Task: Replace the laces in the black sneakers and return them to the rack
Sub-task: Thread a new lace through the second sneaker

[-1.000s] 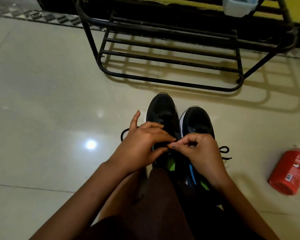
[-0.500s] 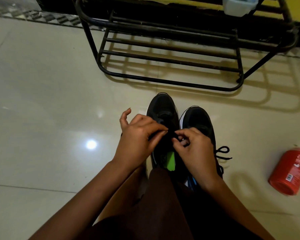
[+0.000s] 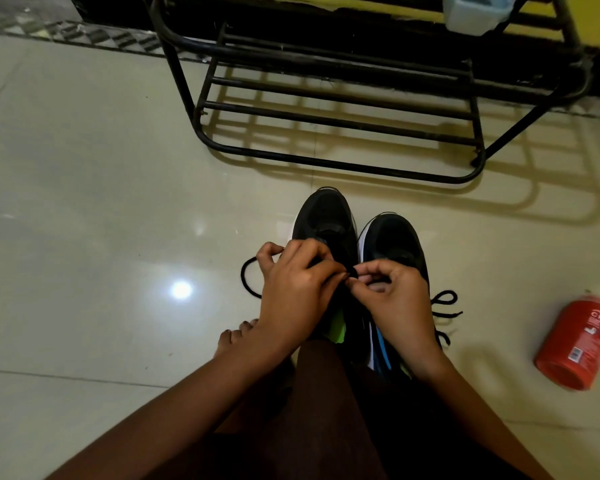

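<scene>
Head view. Two black sneakers stand side by side on the tiled floor (image 3: 84, 202), toes toward the rack (image 3: 326, 164), which lies just ahead so the return is a short reach. The left sneaker (image 3: 326, 216) is the one being laced. Both hands meet over its throat.

The left hand (image 3: 295, 292) curls over the eyelet area, and its fingers (image 3: 326, 268) pinch the black lace (image 3: 352, 271) close to the shoe, probably to hold tension. The right hand (image 3: 395, 306) faces it. Its fingers (image 3: 371, 268) are narrowed to a pinch on the same lace end, likely to steer the tip through an eyelet (the eyelet itself is hidden by the hands).

A slack loop (image 3: 245, 282) of lace trails on the floor left of the left hand. The right sneaker (image 3: 392, 237) touches its partner, with loose lace ends (image 3: 444, 304) spilling beside it. Whether it is fully laced cannot be told.

A red bottle (image 3: 575, 344) lies on its side well apart at right. A pale container (image 3: 475, 12) sits on the rack's upper tier. Judged stage: lacing under way, neither shoe racked yet.
</scene>
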A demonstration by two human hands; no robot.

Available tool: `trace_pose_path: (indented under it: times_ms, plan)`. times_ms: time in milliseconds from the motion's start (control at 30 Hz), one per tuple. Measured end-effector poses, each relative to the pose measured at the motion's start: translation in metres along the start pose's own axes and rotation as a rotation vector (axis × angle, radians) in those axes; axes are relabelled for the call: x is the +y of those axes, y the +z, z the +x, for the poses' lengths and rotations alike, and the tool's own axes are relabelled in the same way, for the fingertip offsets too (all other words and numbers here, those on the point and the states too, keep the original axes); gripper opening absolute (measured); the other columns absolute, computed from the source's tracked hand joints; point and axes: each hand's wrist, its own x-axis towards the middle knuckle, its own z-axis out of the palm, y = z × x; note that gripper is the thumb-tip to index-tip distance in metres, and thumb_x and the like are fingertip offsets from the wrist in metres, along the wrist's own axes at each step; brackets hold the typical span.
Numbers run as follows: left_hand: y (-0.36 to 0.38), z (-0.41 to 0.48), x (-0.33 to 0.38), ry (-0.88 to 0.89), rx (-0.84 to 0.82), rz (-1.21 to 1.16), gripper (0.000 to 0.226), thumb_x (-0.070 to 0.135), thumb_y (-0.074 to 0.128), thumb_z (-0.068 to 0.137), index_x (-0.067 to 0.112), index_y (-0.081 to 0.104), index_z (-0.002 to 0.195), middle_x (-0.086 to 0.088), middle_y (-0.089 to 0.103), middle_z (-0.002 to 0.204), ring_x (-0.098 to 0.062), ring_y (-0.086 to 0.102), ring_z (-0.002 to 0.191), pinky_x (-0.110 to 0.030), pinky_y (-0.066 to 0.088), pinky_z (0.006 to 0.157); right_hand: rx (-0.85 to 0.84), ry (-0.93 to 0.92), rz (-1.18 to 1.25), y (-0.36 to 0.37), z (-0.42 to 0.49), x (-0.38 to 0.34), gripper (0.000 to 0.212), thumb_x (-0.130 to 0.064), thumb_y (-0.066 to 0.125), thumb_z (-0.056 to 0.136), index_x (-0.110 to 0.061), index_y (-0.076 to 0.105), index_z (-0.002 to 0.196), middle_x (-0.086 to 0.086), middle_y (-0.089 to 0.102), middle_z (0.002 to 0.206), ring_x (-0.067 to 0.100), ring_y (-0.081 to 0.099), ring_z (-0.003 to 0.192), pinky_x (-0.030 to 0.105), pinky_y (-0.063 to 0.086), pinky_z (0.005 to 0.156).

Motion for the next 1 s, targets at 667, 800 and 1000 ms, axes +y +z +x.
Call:
trace_pose_path:
  times_ms: [667,800,1000]
  plan:
    - [0.0018,0.0016,0.0040,0.043,0.032,-0.024,0.009,0.019,0.066,0.076,0.019,0.058,0.072,0.008,0.061,0.061,-0.013,0.059,0.068,-0.031,0.021,0.083,-0.082,0.037,0.050,-0.0033,0.0000,-0.0001,0.023,-0.009,0.067,0.082,-0.032,0.063,0.079,-0.002,0.067,0.075,0.005,0.064,0.066,0.018,0.053,0.065]
    - [0.0049,0.0008,0.0052,-0.043,0.037,-0.097,0.028,0.022,0.068,0.075,0.027,0.041,0.075,0.010,0.055,0.060,-0.006,0.049,0.069,-0.026,0.017,0.083,-0.100,0.077,0.115,-0.0039,0.0004,0.0019,0.024,-0.011,0.055,0.091,-0.031,0.064,0.082,-0.004,0.068,0.082,0.009,0.067,0.077,0.020,0.055,0.069]
    - [0.0046,0.0017,0.0033,-0.014,0.085,-0.125,0.013,0.028,0.062,0.074,0.019,0.055,0.068,0.009,0.058,0.062,-0.003,0.048,0.073,-0.027,0.018,0.084,-0.118,0.090,0.021,-0.0029,0.0077,-0.0022,0.015,-0.016,0.052,0.094,-0.020,0.066,0.091,-0.005,0.063,0.075,0.007,0.061,0.071,0.007,0.047,0.057]
